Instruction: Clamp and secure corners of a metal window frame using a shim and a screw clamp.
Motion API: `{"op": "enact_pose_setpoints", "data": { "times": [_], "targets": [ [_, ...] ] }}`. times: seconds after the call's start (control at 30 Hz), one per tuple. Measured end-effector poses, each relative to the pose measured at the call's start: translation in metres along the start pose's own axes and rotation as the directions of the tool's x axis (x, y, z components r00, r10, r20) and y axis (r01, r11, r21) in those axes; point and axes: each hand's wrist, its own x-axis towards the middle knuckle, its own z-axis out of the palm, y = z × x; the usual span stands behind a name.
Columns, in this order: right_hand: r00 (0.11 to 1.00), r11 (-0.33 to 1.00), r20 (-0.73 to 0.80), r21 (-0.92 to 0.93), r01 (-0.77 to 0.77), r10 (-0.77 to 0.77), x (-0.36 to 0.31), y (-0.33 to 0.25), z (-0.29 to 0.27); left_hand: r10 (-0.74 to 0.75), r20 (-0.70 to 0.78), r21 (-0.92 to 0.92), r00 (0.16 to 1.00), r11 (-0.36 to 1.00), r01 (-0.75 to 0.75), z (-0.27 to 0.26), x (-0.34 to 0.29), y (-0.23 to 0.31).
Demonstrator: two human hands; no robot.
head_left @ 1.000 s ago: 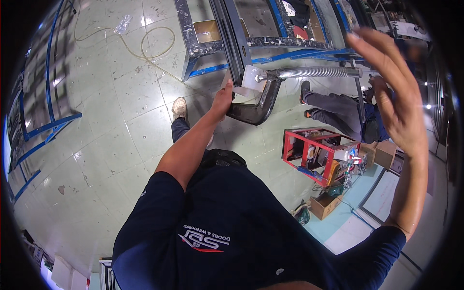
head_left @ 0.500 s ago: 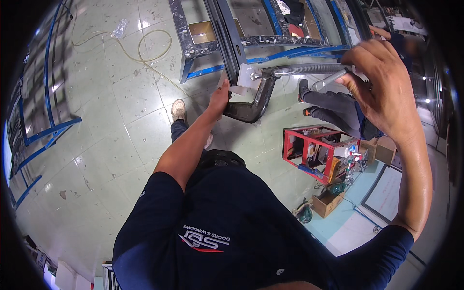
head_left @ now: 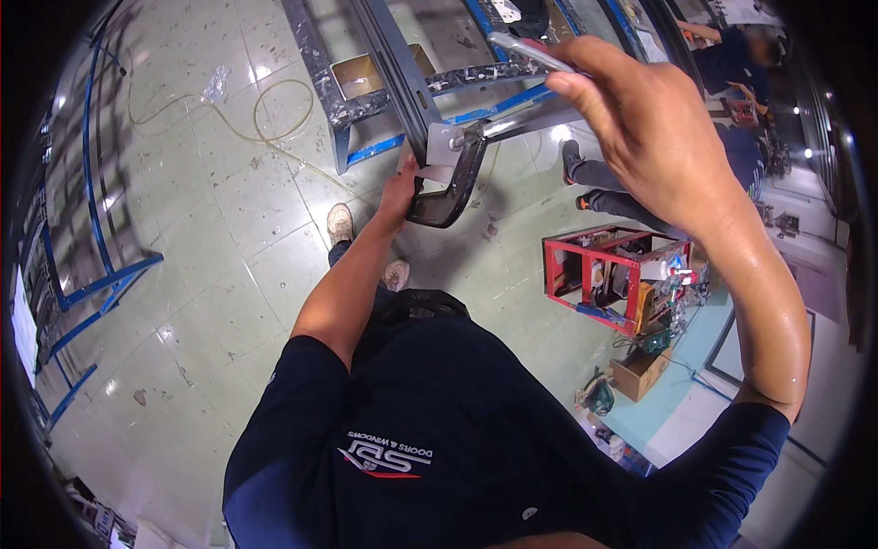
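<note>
A black C-clamp [head_left: 466, 178] sits around the end of a dark metal profile [head_left: 384, 59]. A whitish pad [head_left: 443, 142] lies between its screw tip and the profile. My left hand [head_left: 399, 192] is closed around the clamp's far jaw, beside the profile's end; part of its fingers is hidden. My right hand [head_left: 640, 119], raised to the right, grips the silver handle bar [head_left: 526, 48] at the outer end of the clamp's screw [head_left: 535, 119]. The hand hides where the bar meets the screw.
The profile rests on a paint-spotted blue-grey frame stand [head_left: 366, 105]. A pale hose [head_left: 283, 82] curls on the tiled floor. Blue racks [head_left: 105, 279] stand left. At right are a red metal frame cart [head_left: 594, 274], a cardboard box [head_left: 640, 371] and other people [head_left: 732, 69].
My right hand has moved left with the handle bar, which now points up and left instead of down and left. My left hand keeps its hold at the jaw.
</note>
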Motion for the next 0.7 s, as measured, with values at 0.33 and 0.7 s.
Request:
{"op": "enact_pose_setpoints", "data": {
  "times": [0.33,0.7],
  "targets": [
    [0.983,0.79,0.162,0.612,-0.036,-0.08,0.014,0.026,0.001,-0.244,0.047,-0.131,0.969,0.96,0.248,0.007,-0.048,0.065],
    [0.749,0.543,0.627,0.56,-0.626,0.216,0.052,-0.003,0.012,0.537,0.576,0.098,0.616,0.702,-0.705,0.038,-0.137,0.198]
  ]
}}
